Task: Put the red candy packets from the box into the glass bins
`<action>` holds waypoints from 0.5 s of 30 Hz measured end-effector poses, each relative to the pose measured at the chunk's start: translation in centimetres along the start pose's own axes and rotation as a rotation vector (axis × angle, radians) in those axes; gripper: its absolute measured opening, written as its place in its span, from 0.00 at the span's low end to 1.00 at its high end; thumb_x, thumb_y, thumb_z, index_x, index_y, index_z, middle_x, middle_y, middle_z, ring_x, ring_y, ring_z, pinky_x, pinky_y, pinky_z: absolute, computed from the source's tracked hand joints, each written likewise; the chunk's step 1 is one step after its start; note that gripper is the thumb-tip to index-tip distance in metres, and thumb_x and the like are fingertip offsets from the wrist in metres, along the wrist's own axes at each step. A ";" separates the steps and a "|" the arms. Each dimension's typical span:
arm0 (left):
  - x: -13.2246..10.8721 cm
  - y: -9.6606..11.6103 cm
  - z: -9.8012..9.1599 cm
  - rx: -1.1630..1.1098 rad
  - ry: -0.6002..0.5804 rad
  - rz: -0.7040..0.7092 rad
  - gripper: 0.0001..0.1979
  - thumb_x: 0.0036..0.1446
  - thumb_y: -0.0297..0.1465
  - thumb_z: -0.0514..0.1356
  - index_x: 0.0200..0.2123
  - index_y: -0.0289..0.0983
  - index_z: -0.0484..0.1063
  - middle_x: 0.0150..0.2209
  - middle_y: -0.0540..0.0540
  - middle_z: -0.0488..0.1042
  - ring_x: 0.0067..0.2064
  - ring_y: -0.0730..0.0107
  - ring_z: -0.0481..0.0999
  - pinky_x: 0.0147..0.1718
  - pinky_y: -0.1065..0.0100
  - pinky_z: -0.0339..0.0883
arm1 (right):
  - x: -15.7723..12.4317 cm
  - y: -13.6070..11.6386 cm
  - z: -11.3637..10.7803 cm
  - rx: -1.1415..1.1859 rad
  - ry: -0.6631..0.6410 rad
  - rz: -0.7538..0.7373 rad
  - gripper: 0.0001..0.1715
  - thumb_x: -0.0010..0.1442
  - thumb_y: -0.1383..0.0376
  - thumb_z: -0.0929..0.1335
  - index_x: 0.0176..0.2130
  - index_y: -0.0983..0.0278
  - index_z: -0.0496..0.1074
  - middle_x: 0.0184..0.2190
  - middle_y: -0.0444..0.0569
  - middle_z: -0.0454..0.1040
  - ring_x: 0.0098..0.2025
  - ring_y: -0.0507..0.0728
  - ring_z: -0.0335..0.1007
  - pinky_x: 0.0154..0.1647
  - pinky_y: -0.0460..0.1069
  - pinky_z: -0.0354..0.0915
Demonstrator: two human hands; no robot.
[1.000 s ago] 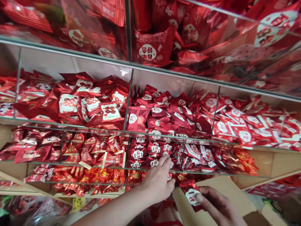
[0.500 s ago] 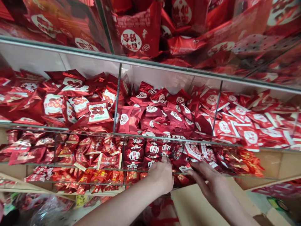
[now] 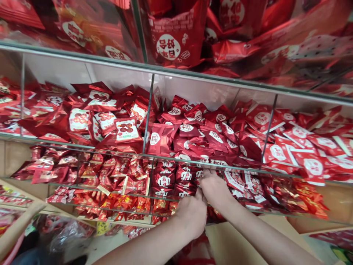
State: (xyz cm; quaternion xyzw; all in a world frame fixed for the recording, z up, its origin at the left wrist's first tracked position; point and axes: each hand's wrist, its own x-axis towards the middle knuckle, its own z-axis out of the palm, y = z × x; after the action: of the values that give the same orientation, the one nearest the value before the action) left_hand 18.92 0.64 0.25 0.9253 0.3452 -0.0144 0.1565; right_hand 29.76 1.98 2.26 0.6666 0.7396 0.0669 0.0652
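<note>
My left hand point(image 3: 192, 215) is closed at the front of a low glass compartment, its fingers curled in against small dark red packets point(image 3: 185, 176) with white labels. Any item inside its grasp is hidden. Just up and to the right, my right hand point(image 3: 216, 188) reaches over the same row with bent fingers pressed together at the packets. Its fingertips are partly covered, so what they grip cannot be made out. The two hands nearly touch. Upright packets stand in neat columns left of them.
Glass dividers point(image 3: 149, 112) split the tiers of red packets. Larger red bags point(image 3: 176, 36) fill the shelf above. An open cardboard box point(image 3: 231, 241) is below my right forearm. Another person's forearm point(image 3: 20, 230) appears at lower left, near clear plastic bags point(image 3: 66, 235).
My right hand has moved left and up, from a packet at the compartment's right to beside my left hand. My left hand has shifted slightly down. The view has swung left.
</note>
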 end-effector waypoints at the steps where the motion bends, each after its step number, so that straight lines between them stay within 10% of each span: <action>1: 0.0 -0.1 0.1 0.010 0.002 0.007 0.23 0.52 0.31 0.53 0.51 0.28 0.63 0.50 0.29 0.66 0.36 0.51 0.75 0.32 0.56 0.69 | 0.1 -0.1 0.0 -0.004 -0.017 0.015 0.18 0.52 0.81 0.58 0.33 0.74 0.74 0.36 0.63 0.72 0.41 0.65 0.69 0.34 0.52 0.66; 15: -0.5 -0.1 0.8 0.140 0.057 0.035 0.27 0.51 0.31 0.54 0.54 0.27 0.58 0.54 0.29 0.63 0.36 0.53 0.75 0.29 0.59 0.72 | 0.3 0.3 0.4 0.098 -0.188 -0.007 0.18 0.54 0.79 0.58 0.37 0.72 0.72 0.34 0.57 0.75 0.39 0.60 0.72 0.39 0.48 0.65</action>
State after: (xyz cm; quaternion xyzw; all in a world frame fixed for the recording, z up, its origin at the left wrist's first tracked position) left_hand 18.52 0.11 -0.49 0.9398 0.3317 -0.0092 0.0817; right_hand 30.11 2.30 1.97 0.6696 0.7350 -0.0323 0.1018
